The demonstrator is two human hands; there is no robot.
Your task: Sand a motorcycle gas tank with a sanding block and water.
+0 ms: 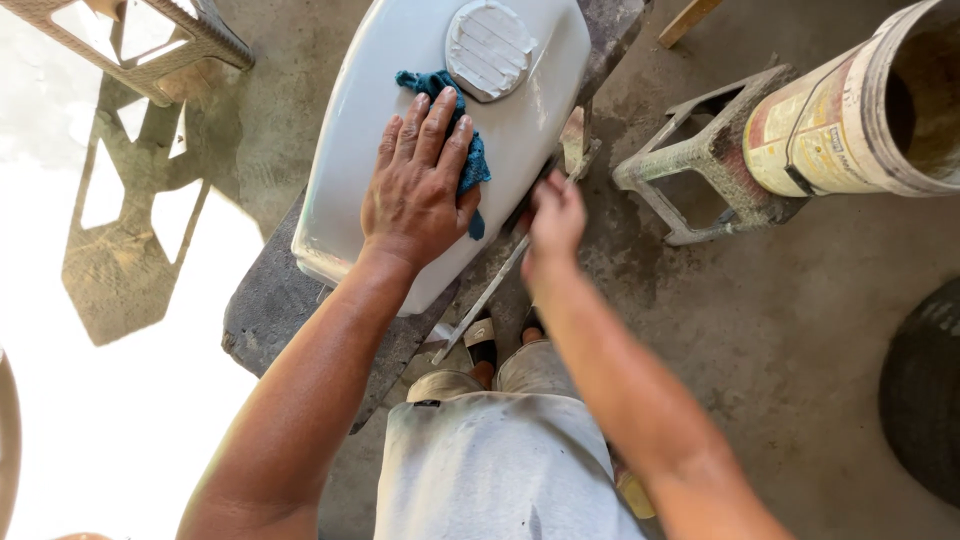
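Note:
A white motorcycle fuel tank [360, 120] lies on a dark worn bench [270, 300]. A round masked filler cap [490, 45] sits near its far end. My left hand [415, 185] presses flat on a crumpled blue rag [470, 160] against the top of the tank, fingers spread over it. My right hand [555, 220] grips the right edge of the tank's underside, beside a thin metal bar [490, 295] that runs down along the bench.
A dirty plastic stool [700, 160] stands to the right with a large paint-stained bucket [860, 110] lying over it. A black tyre [925, 400] is at the right edge. Another stool [150, 40] casts a shadow at the top left. My feet in sandals [485, 350] are below the bench.

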